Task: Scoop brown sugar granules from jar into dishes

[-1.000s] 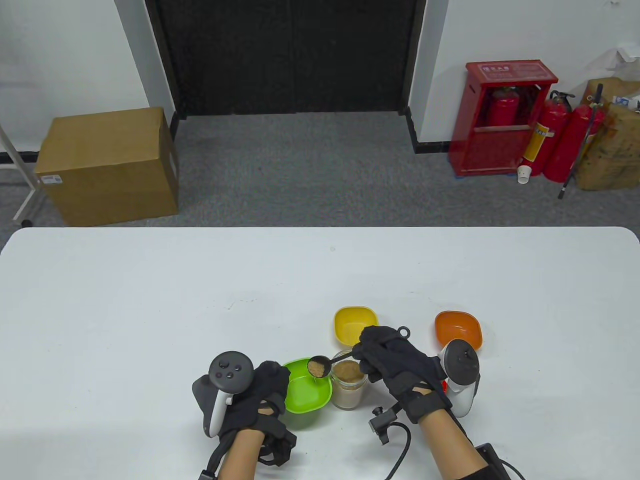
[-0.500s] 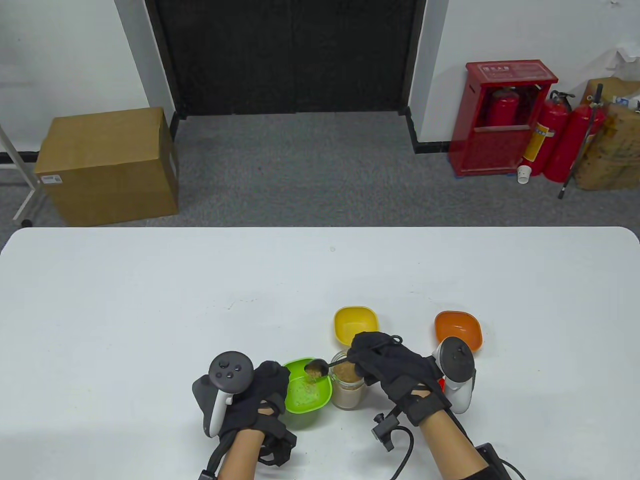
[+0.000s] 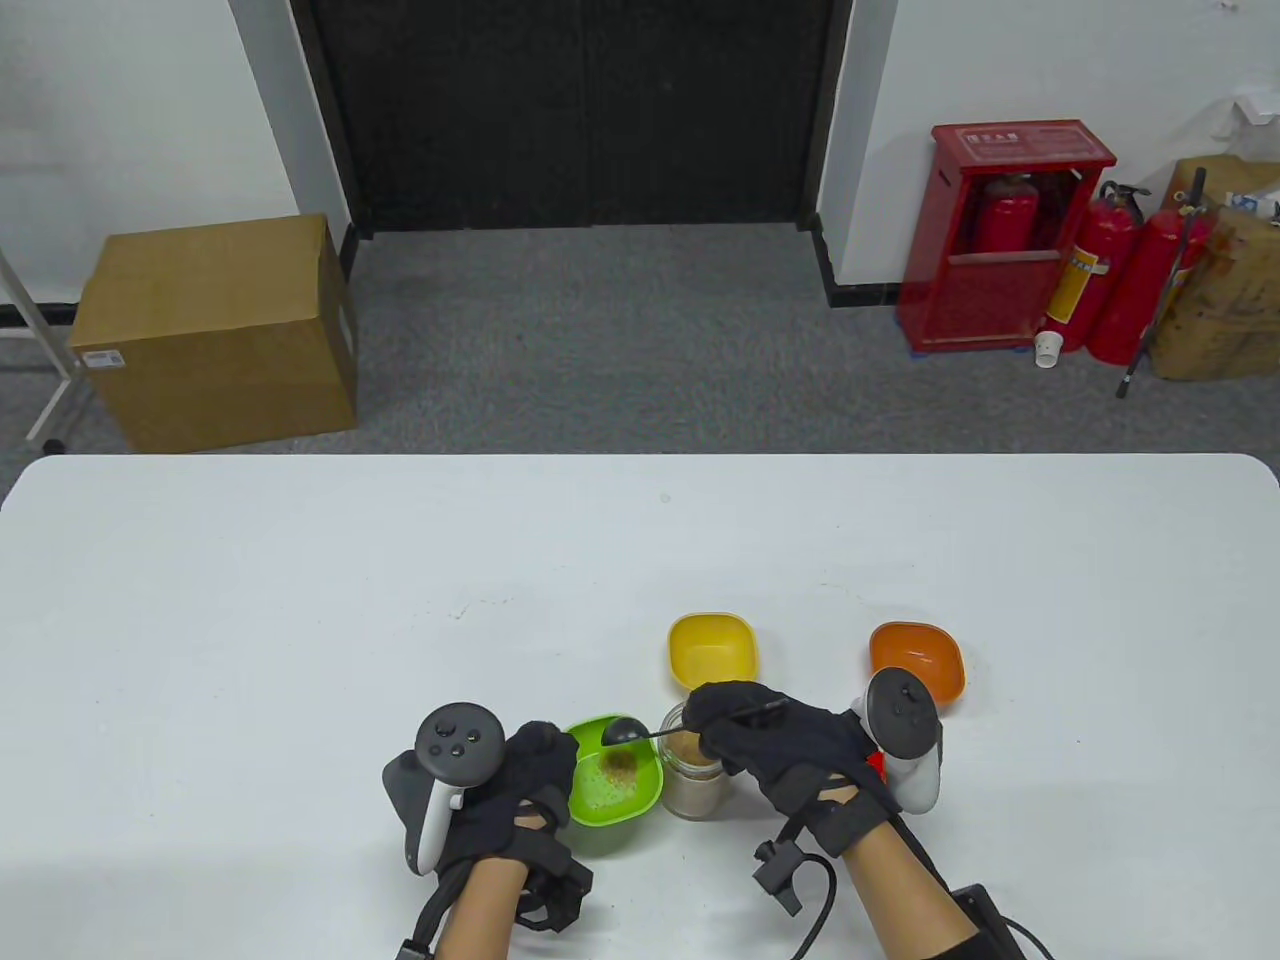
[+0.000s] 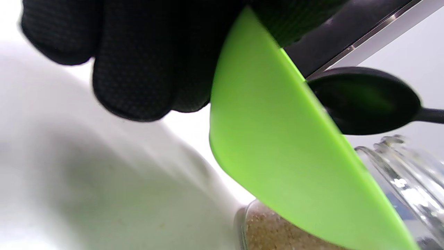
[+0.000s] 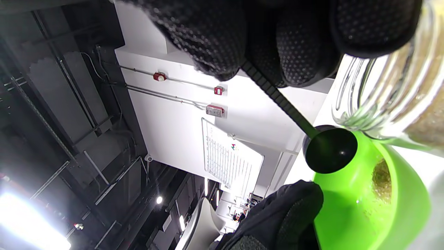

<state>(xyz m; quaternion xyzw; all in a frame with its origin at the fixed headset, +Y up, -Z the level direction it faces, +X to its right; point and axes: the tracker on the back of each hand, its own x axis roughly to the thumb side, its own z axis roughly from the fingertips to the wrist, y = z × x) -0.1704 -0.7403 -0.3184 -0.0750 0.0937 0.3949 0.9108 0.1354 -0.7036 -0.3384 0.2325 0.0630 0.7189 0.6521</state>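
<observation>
grey carpet, a black door, a cardboard box on the left and a red extinguisher cabinet on the right lie behind the white table. all the work sits at the table's near edge.

the left hand comes in from the bottom edge with its tracker on top, its fingers curled round the near left rim of the green dish; in the left wrist view the gloved fingers wrap the dish's outer wall. a scatter of sugar lies in the dish's bottom.

the right hand reaches across from the right, knuckles up, hovering over the jar, which stands touching or just beside the green dish on its right. the jar is glass, open, and filled with brown sugar nearly to the neck.

that hand's fingers pinch the handle of a black spoon. the handle runs left out of the fingers, and the bowl hangs over the far right part of the green dish, turned face down so only its dark back shows. the right wrist view shows the ribbed handle coming out between fingertips and the round bowl above the dish rim.

the yellow dish stands just behind the jar, and the orange dish sits further right, partly behind the right tracker.
</observation>
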